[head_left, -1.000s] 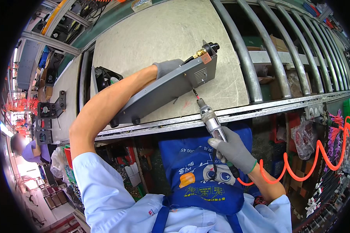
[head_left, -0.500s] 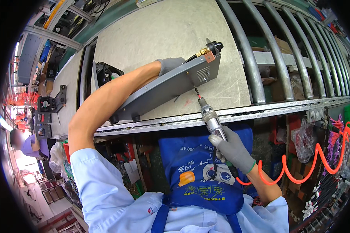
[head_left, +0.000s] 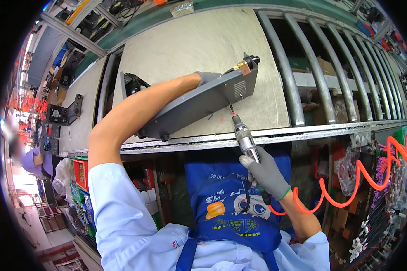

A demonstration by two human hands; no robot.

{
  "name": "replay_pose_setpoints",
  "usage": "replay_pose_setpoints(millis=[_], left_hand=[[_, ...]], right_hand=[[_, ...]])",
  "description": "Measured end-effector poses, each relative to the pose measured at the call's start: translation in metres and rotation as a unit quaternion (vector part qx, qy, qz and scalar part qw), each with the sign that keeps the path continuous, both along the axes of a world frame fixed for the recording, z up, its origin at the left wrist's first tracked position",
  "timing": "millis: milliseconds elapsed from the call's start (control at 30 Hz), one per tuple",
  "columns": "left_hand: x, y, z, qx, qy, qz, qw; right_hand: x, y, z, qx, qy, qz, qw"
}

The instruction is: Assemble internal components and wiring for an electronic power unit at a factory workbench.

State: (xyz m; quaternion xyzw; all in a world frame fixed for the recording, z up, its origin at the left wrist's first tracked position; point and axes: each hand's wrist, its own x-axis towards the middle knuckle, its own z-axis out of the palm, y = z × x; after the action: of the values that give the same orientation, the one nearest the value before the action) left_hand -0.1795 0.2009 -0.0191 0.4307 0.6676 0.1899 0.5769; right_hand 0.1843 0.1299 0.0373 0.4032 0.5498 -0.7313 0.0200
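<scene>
A dark grey sheet-metal housing (head_left: 199,107) stands tilted on its side on the board, with vent slots and a black knob-like fitting with brass parts (head_left: 246,64) at its right end. My left arm reaches over it, and my gloved left hand (head_left: 209,77) is behind the upper edge, its fingers hidden. My gloved right hand (head_left: 267,172) is wrapped round a silver air screwdriver (head_left: 245,139). The driver's bit points up at the housing's near face, its tip at or very close to a spot below the vents. A black fan (head_left: 133,83) sits at the housing's left end.
The housing rests on a pale board (head_left: 185,40) with a metal edge rail. Steel rollers (head_left: 323,67) run off to the right. A coiled orange air hose (head_left: 343,205) trails right from the driver. Black brackets (head_left: 63,115) lie at the left; another person (head_left: 34,162) is beyond them.
The whole view has shifted slightly, with the housing and board appearing a little farther right. The driver is still held at the same part of the housing, my left hand still behind it.
</scene>
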Motion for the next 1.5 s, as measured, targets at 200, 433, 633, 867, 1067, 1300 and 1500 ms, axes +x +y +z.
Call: replay_pose_setpoints(millis=[200,433,633,867,1067,1300,1500], left_hand=[[-0.008,-0.003,-0.014,0.001,-0.045,-0.005,0.999],[-0.008,0.005,-0.016,-0.029,0.021,-0.025,0.999],[0.007,0.002,0.006,-0.011,0.13,-0.075,0.989],[0.008,0.005,0.004,-0.018,0.092,-0.073,0.993],[-0.005,0.005,-0.013,-0.01,0.113,-0.092,0.989],[0.0,0.004,-0.006,-0.007,0.101,-0.089,0.991],[-0.002,0.003,-0.007,0.002,0.075,-0.087,0.993]], right_hand=[[0.005,0.003,-0.01,0.079,-0.025,0.031,0.996],[0.01,0.0,-0.03,0.305,-0.026,0.051,0.95],[-0.008,-0.022,-0.006,0.029,-0.036,-0.015,0.999],[-0.005,-0.004,-0.01,0.118,-0.084,0.031,0.989],[-0.006,-0.013,-0.014,0.12,-0.079,0.026,0.989],[-0.002,-0.002,-0.002,0.021,-0.053,-0.037,0.998],[0.003,-0.001,0.002,0.053,-0.064,0.004,0.997]])
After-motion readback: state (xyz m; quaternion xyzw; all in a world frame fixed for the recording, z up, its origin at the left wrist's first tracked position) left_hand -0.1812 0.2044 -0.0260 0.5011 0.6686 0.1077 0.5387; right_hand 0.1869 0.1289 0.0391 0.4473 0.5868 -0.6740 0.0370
